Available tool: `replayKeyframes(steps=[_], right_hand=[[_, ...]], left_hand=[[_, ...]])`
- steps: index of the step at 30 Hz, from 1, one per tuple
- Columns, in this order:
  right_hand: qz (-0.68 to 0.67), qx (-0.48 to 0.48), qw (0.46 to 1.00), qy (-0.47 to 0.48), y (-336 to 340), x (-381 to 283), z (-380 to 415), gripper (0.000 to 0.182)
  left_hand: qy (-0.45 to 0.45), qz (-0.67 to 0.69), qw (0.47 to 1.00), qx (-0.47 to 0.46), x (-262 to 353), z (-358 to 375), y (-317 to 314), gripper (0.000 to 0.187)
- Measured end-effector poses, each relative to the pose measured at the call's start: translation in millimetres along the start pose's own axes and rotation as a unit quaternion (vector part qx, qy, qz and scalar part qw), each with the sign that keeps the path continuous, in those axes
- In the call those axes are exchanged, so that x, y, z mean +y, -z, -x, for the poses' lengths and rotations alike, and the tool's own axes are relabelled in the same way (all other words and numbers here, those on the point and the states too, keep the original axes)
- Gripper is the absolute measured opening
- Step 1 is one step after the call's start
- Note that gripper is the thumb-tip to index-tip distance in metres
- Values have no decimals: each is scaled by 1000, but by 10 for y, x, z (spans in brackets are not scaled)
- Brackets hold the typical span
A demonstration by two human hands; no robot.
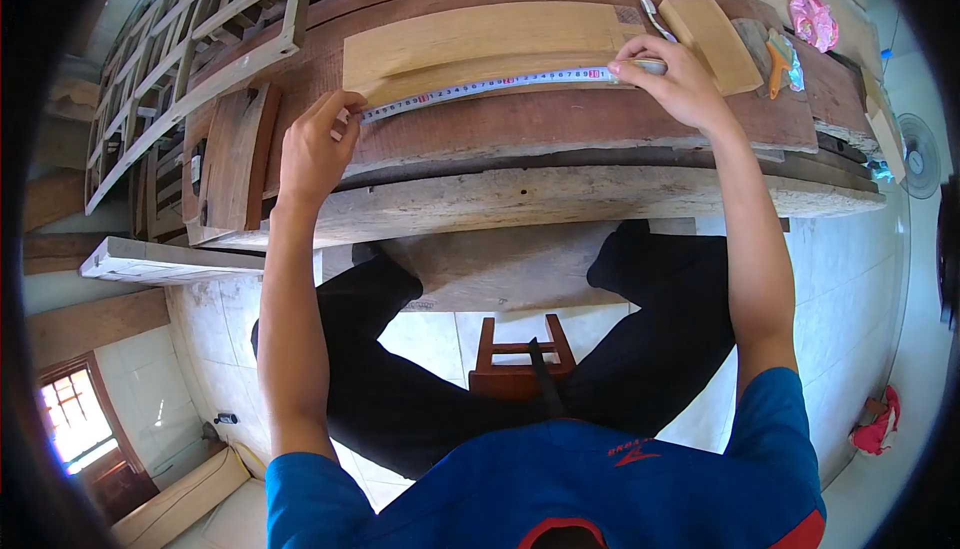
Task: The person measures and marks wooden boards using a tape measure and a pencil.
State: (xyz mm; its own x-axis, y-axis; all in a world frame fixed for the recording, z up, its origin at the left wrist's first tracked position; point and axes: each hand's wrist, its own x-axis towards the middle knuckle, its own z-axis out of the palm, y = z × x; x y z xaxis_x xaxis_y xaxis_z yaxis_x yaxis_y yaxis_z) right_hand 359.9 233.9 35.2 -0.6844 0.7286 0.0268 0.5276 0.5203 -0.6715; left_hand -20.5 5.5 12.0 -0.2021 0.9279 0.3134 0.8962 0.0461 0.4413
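Observation:
A light wooden board (480, 37) lies lengthwise on the dark wooden workbench (560, 129). Along its near edge a white measuring tape (470, 87) is stretched out. My left hand (322, 139) pinches the tape's left end at the board's near left corner. At the other end my right hand (675, 79) has its fingers closed on the tape, near the board's right end. What lies under the right fingers is partly hidden.
Right of the board are a toothbrush (655, 21), a wood block (712, 44), an orange-handled tool (777, 64) and pink cloth (812, 17). Dark wood pieces (240, 157) and a slatted wooden frame (200, 49) stand left. A small stool (520, 379) is below.

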Motion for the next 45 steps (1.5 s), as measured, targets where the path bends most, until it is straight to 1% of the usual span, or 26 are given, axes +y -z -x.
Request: replayKeyframes(steps=[3,6,9,13,16,19,22,24,25,28,29,32,33,36,39,42,45], right_hand=[[2,-1,1000,1,6,-11,-8,34],[-4,-2,1000,4,44,-30,0,33],[-25,8,1000,9,48,29,-19,30],[-55,5,998,15,137,95,-38,28],[16,44,998,31,246,226,-14,29],[29,69,996,40,365,377,18,36],[20,54,998,25,462,476,27,38],[38,36,998,18,503,499,51,39],[47,29,998,14,519,504,53,39],[6,13,1000,5,531,608,71,40],[3,26,1000,10,536,682,65,40],[73,55,996,-13,588,676,100,34],[62,58,996,-12,589,689,101,34],[68,48,996,-16,583,669,112,34],[58,19,998,-26,549,653,117,36],[50,13,998,-33,535,579,122,37],[45,20,998,-35,508,533,121,37]], left_hand=[[27,26,999,-33,37,-26,47,21],[24,36,998,-41,-25,-59,89,24],[12,53,999,-4,-53,-118,75,26],[34,55,998,20,-110,-159,10,29],[44,45,998,17,-180,-192,13,32],[48,52,997,6,-213,-201,6,34],[47,86,995,0,-177,-227,-46,36],[47,98,994,4,-159,-229,-52,38],[51,150,987,1,-208,-231,-71,40],[53,174,983,15,-312,-226,-45,40],[54,163,985,2,-373,-228,0,40],[67,178,982,-7,-543,-208,42,37],[127,182,974,-33,-426,-209,77,36],[93,193,977,-20,-532,-198,-58,37],[99,209,973,-13,-550,-218,-127,38],[123,228,966,-15,-559,-230,-163,40],[130,220,967,20,-479,-199,-185,43]])
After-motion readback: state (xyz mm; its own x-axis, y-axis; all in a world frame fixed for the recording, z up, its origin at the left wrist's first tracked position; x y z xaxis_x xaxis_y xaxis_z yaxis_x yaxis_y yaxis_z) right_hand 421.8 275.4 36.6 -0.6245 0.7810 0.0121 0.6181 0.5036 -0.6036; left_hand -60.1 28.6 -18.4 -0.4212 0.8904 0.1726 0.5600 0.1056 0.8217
